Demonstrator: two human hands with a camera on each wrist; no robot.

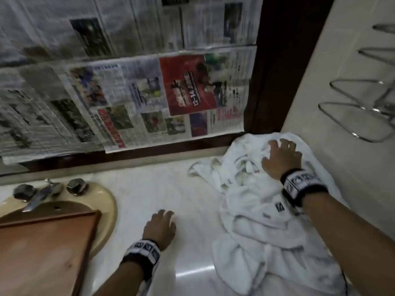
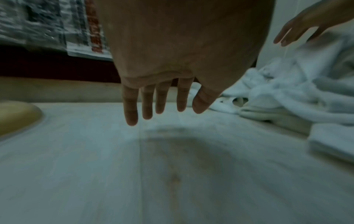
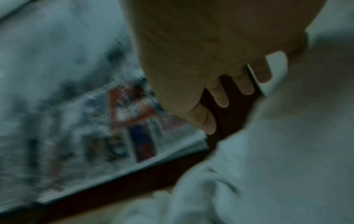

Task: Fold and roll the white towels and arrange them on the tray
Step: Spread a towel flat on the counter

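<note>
White towels point(image 1: 256, 210) lie heaped under the right hand point(image 1: 282, 155), fingers spread; left hand point(image 1: 159, 228) hovers, fingers straight, holding nothing.

wooden tray point(image 1: 42, 242) cut off at the head view's edge, newspapers point(image 3: 95, 136) motion-blurred

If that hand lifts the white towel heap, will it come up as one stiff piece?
Probably not. The towel heap lies crumpled in soft folds, so it should droop and trail. Several layers look tangled, so extra cloth may drag along. The right hand is spread above it, not visibly gripping.
</note>
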